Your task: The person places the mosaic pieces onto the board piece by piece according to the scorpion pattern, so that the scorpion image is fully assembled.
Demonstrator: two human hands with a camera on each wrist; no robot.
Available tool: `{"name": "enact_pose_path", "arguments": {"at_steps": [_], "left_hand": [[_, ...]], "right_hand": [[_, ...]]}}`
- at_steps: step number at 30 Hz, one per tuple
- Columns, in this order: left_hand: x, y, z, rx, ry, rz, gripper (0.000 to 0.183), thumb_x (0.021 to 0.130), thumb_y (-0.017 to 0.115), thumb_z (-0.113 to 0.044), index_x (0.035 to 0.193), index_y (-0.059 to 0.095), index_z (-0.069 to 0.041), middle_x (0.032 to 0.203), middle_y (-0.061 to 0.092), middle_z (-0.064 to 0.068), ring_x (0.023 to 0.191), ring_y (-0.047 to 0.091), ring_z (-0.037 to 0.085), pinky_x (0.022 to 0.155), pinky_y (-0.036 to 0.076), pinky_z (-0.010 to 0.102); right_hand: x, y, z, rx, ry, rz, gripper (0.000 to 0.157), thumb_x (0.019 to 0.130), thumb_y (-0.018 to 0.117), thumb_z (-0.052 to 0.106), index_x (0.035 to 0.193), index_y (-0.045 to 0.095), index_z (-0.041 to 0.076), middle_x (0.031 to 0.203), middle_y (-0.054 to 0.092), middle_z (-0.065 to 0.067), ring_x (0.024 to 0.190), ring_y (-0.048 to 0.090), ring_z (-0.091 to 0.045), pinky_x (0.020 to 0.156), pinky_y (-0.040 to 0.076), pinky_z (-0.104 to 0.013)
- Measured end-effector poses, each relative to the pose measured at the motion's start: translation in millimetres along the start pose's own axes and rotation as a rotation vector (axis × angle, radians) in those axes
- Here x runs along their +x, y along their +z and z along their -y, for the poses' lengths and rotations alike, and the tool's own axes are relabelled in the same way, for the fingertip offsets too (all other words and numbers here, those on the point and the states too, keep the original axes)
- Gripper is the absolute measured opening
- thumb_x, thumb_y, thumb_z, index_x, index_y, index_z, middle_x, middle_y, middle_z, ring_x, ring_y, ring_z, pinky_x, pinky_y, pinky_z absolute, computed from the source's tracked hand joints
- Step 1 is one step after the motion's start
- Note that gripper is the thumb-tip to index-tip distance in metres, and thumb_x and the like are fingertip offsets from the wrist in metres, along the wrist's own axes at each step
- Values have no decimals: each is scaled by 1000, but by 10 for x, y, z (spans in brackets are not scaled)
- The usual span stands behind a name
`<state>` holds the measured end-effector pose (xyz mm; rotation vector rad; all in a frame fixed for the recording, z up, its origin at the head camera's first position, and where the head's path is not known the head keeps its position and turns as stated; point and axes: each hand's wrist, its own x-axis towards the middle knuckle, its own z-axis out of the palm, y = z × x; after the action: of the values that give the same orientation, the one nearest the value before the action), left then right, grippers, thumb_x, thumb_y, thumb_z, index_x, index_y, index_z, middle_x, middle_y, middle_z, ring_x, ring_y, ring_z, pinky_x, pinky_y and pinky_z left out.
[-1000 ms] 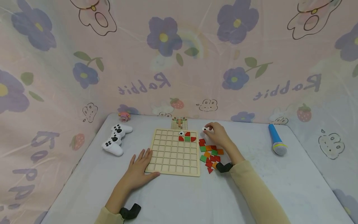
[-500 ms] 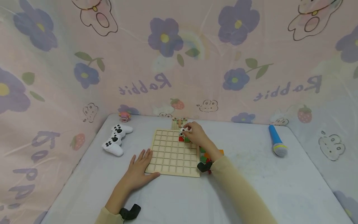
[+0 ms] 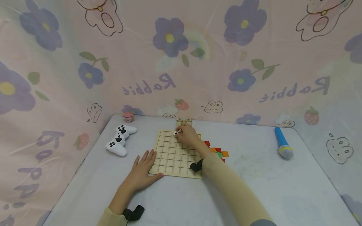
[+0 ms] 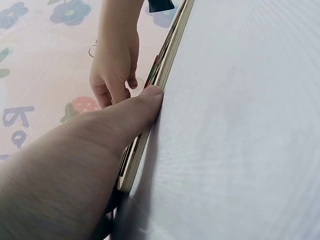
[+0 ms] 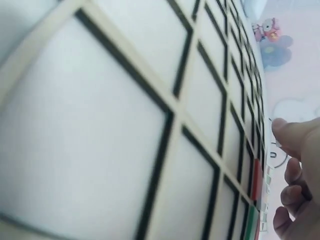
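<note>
Right hand [image 3: 188, 135] has swung left from off-board to the grid board's [image 3: 172, 157] far row, fingertips pinching the white eye piece [image 3: 176, 133] (seated? can't tell); reads as placing. Left hand [image 3: 141, 173], fingers spread, gripping nothing, touches left near corner.

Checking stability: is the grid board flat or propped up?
Flat: the grid board lies on the table, left hand touching its edge.

On my left I see a white controller [image 3: 121, 140] and pink figurine [image 3: 128, 117]; on my right, a blue microphone [image 3: 282, 142]; ahead, flowered cloth [image 3: 203, 84].
</note>
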<state>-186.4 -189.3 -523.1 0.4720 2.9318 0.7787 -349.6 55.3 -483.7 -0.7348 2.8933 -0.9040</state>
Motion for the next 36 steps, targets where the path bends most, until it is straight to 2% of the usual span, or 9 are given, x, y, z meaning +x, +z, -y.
{"name": "enact_pose_path", "arguments": {"at_steps": [3,7,13,16,23,27,30,33,36], "left_hand": [[5,1,-6,-2,-4,7,105,94,68,-66,166,28,0,174,22,16,164,12,40,128,2,69],[14,-7,-19,-1,-11,14,105,95,67,-66,166,27,-1,175,21,15,164,11,39,128,1,68],[23,-30,-35,-9,-19,29,105,95,66,-66,167,25,-1,175,20,15,164,9,38,129,0,68],[20,-34,-31,-7,-17,27,105,95,66,-66,167,25,-1,175,20,15,164,9,39,128,1,68],[15,-22,-15,-2,-12,12,106,94,70,-64,166,26,1,174,22,17,164,11,40,128,2,69],[20,-22,-19,-3,-14,19,106,94,70,-64,166,25,0,174,21,16,164,10,38,129,1,67],[20,-22,-24,2,-14,18,107,93,70,-64,166,25,0,174,21,16,164,10,38,129,2,68],[18,-16,-16,6,-22,20,107,93,71,-64,166,25,-1,174,21,15,164,10,38,129,2,67],[16,-12,-8,2,-25,23,107,93,71,-64,166,25,-1,174,21,15,164,10,38,129,1,67]], "right_hand": [[34,40,-11,-55,-14,6,27,103,73,22,124,75,5,128,71,-17,123,64,-36,102,55,-53],[64,79,-24,-115,-21,10,29,104,71,26,126,75,9,129,70,-16,125,62,-38,102,54,-60],[82,52,5,-98,13,13,27,103,72,26,125,76,11,126,73,-15,137,55,-42,107,46,-70],[87,45,-4,-84,30,18,26,102,73,26,124,76,12,118,74,-12,130,59,-39,104,47,-67],[100,44,-75,-46,26,13,28,102,72,26,125,76,12,111,73,-11,116,64,-34,99,48,-66],[87,-64,-120,31,31,-42,29,105,65,23,127,75,7,96,70,-12,93,64,-29,81,54,-53],[55,-174,-181,86,61,-88,32,106,63,22,129,74,2,97,67,-14,84,57,-26,67,48,-40],[0,-261,-275,111,90,-117,33,106,63,21,131,73,2,109,66,-15,85,54,-24,67,42,-33],[-95,-330,-374,124,112,-131,32,105,66,21,131,72,3,112,65,-17,88,53,-26,70,42,-34]]}}
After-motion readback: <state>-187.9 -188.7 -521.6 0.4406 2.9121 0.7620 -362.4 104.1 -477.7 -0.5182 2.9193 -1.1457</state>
